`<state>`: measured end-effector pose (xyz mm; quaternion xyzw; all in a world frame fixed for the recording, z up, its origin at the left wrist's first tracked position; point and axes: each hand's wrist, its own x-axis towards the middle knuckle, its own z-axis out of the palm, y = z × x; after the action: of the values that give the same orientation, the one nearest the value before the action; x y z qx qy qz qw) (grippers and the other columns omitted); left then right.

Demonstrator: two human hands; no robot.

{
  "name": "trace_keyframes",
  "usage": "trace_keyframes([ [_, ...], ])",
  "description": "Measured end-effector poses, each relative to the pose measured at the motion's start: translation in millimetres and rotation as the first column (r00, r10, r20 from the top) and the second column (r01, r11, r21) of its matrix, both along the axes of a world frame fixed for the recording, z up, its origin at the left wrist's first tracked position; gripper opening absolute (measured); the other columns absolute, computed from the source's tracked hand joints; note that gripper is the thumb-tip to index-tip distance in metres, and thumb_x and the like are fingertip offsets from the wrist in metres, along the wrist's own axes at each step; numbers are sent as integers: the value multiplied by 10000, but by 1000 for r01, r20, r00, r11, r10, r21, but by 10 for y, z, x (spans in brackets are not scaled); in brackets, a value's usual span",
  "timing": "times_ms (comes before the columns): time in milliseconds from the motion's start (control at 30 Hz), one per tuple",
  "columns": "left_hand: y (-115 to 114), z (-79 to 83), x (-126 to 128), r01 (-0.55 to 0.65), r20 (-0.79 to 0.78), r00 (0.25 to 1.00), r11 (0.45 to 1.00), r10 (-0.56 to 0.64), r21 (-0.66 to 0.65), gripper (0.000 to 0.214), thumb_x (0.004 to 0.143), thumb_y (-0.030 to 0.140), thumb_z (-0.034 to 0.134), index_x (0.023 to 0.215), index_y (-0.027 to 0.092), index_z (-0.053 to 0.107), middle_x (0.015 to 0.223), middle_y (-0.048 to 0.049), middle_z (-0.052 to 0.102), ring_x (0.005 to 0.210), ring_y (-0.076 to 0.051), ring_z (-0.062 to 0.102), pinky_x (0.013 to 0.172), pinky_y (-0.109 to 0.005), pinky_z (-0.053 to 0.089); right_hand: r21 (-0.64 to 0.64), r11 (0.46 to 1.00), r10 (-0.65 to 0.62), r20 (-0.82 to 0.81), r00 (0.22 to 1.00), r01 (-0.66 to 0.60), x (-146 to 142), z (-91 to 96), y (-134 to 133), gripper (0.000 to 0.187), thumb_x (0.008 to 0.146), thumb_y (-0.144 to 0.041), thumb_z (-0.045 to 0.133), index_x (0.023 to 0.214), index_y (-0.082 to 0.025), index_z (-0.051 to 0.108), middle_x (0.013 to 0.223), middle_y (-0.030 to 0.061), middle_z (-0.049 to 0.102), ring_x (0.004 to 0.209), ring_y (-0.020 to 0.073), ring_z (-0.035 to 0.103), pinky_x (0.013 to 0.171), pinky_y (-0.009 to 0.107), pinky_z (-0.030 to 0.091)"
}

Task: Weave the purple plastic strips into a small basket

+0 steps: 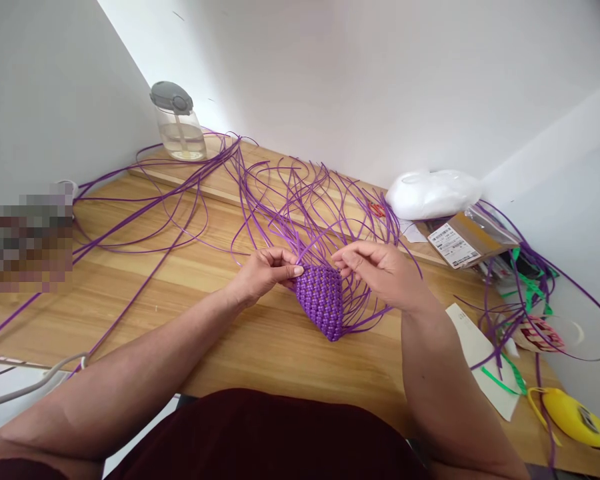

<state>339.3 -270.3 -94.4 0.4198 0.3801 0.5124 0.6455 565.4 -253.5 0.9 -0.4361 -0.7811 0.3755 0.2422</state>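
A small woven purple piece (321, 300) hangs above the wooden table (260, 347), held between both hands. My left hand (265, 272) is closed on its upper left edge, fingers pinching the weave. My right hand (380, 270) is closed at its upper right edge, pinching purple strands. Many long loose purple strands (300, 193) fan out from the piece across the table toward the wall.
A clear water bottle with a grey lid (177, 123) stands at the back left. A white plastic bag (433, 193), a labelled package (463, 241), green strips (527, 287) and a yellow tape measure (573, 417) lie at the right. A white cable (35, 380) runs at the lower left.
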Motion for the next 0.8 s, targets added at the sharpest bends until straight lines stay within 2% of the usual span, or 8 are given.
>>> trace_keyframes([
  [100, 6, -10, -1, 6, 11, 1000, 1000, -6, -3, 401, 585, 356, 920, 742, 108, 647, 660, -8, 686, 580, -110, 644, 576, -235, 572, 92, 995, 31, 192, 981, -49, 27, -91, 38, 325, 984, -449, 519, 1088, -222, 728, 1068, 53, 738, 974, 207, 673, 861, 344, 503],
  [200, 14, -20, 1, -4, 17, 1000, 1000, 5, -18, 403, 581, 351, 923, 739, 106, 645, 651, -5, 680, 571, -102, 634, 561, -219, 559, 153, 988, -11, 270, 963, -32, 59, -187, 84, 387, 1013, -461, 440, 1079, -213, 729, 1076, 66, 742, 993, 225, 672, 877, 359, 483],
  [267, 20, -27, 1, -12, 16, 1000, 1000, 12, -21, 404, 580, 350, 924, 742, 105, 646, 647, -3, 676, 566, -98, 627, 552, -211, 551, 91, 994, 31, 274, 961, -58, 80, -236, 103, 428, 1018, -491, 410, 1072, -209, 728, 1056, 62, 747, 976, 226, 679, 862, 354, 485],
  [367, 21, -27, -2, -13, 12, 1000, 1000, 13, -22, 405, 587, 354, 921, 746, 107, 642, 653, -6, 679, 572, -101, 632, 554, -211, 550, 29, 994, 92, 277, 956, -104, 97, -286, 109, 408, 992, -523, 462, 1095, -226, 721, 1078, 49, 747, 990, 229, 680, 862, 347, 485],
  [567, 5, -8, -12, -11, -3, 1000, 999, 10, -30, 391, 603, 358, 915, 748, 110, 650, 674, -18, 692, 597, -113, 649, 576, -221, 559, 60, 994, 68, 292, 954, -89, 72, -326, 90, 372, 968, -512, 510, 1087, -236, 729, 1114, 67, 742, 1015, 246, 682, 866, 358, 489],
  [667, 14, -25, -12, -8, 10, 1000, 1000, 9, -25, 390, 598, 358, 918, 742, 113, 651, 669, -16, 690, 592, -112, 647, 573, -218, 554, 72, 995, 46, 259, 965, -67, 58, -334, 70, 349, 976, -482, 504, 1078, -231, 723, 1074, 57, 746, 989, 233, 682, 871, 361, 491],
  [800, 28, -54, -4, -12, 32, 999, 1000, 13, -16, 402, 587, 363, 926, 748, 112, 656, 653, -8, 681, 579, -100, 629, 560, -204, 540, 102, 995, -25, 188, 982, 6, 48, -352, 10, 343, 964, -473, 528, 1138, -236, 705, 1168, 74, 721, 1080, 248, 663, 937, 390, 494],
])
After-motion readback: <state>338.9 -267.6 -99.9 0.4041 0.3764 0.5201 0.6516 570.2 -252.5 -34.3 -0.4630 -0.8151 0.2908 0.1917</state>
